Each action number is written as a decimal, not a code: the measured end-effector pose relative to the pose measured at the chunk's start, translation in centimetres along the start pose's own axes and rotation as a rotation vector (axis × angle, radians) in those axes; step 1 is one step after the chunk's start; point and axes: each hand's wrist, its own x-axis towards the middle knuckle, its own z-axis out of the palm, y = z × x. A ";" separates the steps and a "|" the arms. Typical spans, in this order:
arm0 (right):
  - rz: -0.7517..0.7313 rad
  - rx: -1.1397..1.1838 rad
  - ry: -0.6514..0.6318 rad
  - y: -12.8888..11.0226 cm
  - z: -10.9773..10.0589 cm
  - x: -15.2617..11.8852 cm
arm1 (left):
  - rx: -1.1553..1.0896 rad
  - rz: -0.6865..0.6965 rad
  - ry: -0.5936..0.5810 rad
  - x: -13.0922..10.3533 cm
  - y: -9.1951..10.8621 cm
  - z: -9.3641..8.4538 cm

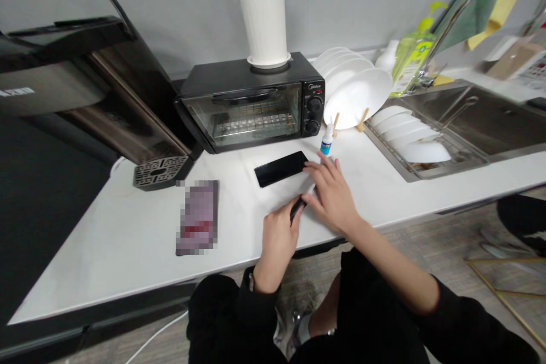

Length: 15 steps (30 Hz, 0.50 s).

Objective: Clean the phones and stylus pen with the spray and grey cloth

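My left hand [279,233] is closed around a small black object [297,208] near the counter's front edge. Just to its right, my right hand [330,190] reaches over with its fingers stretched out; its thumb is at the black object and a small whitish piece there is too blurred to name. Beyond my hands lies a flat black phone-like slab [281,169], its right end close to my right fingertips. A small white bottle with a blue label [327,140] stands behind my right hand. To the left, a pixelated phone-like item [198,218] lies on the white counter [128,250].
A black toaster oven [251,105] carries a white cup [265,25] of chopsticks. At the left stands a black dispenser [162,170]. White plates [358,96], a green soap bottle [412,62] and a sink [490,119] with bowls [426,151] are at the right.
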 end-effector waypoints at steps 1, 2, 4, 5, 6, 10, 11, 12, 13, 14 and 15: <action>-0.080 0.039 -0.035 -0.3 0.2 -0.1 | 0.020 -0.004 -0.012 0.0 0.0 0.0; -0.178 0.073 -0.082 -0.6 0.4 -0.3 | 0.033 -0.005 -0.026 0.0 -0.1 0.0; -0.335 0.078 -0.153 -0.6 0.5 -0.5 | 0.036 0.003 -0.042 0.0 0.0 -0.1; -0.285 0.042 -0.137 -0.3 0.4 -0.4 | 0.029 0.012 -0.039 0.0 0.1 -0.1; -0.174 0.003 -0.063 0.1 0.3 -0.3 | 0.021 0.022 -0.031 0.0 0.2 -0.2; -0.053 -0.015 -0.015 1.1 -0.4 -0.2 | 0.024 0.032 -0.024 0.0 0.6 -0.4; -0.140 0.011 -0.081 1.0 -0.4 -0.4 | 0.039 0.021 -0.038 0.0 0.7 -0.5; -0.225 0.029 -0.144 0.9 -0.5 -0.6 | 0.056 0.006 -0.051 0.0 0.7 -0.5; -0.274 0.029 -0.186 0.9 -0.6 -0.7 | 0.067 -0.007 -0.060 0.0 0.7 -0.5; -0.249 0.007 -0.177 0.9 -0.6 -0.8 | 0.067 -0.007 -0.061 0.0 0.7 -0.5; -0.179 -0.025 -0.135 1.0 -0.7 -0.8 | 0.058 0.004 -0.053 0.0 0.6 -0.5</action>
